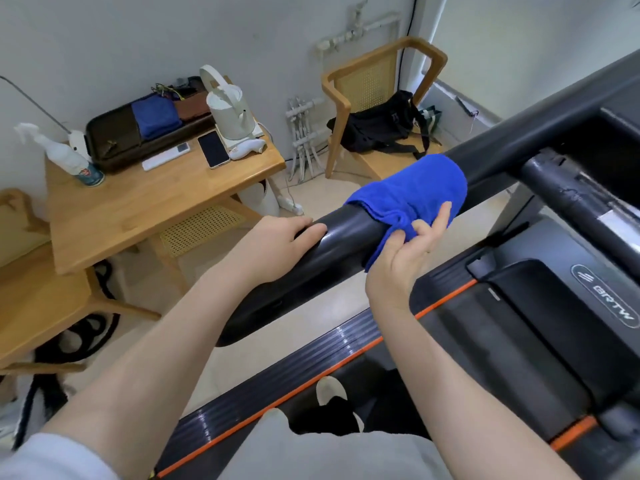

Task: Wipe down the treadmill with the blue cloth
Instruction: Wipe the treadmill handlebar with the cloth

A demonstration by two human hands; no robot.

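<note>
The black treadmill (pixel 540 344) fills the right half of the view, and its thick left handrail (pixel 343 237) runs diagonally from lower left to upper right. A blue cloth (pixel 415 192) is draped over the handrail and wraps around it. My right hand (pixel 408 251) pinches the cloth's lower edge on the near side of the rail. My left hand (pixel 277 247) lies on the bare rail just left of the cloth, fingers curled over the top. The rail's far side under the cloth is hidden.
A wooden table (pixel 145 209) stands to the left with a spray bottle (pixel 65 157), phone (pixel 213 148), white kettle (pixel 228 105) and a dark tray (pixel 114 133) holding another blue cloth. A wooden chair (pixel 377 77) with a black bag (pixel 381 126) stands behind the rail. My foot (pixel 330 389) is on the belt.
</note>
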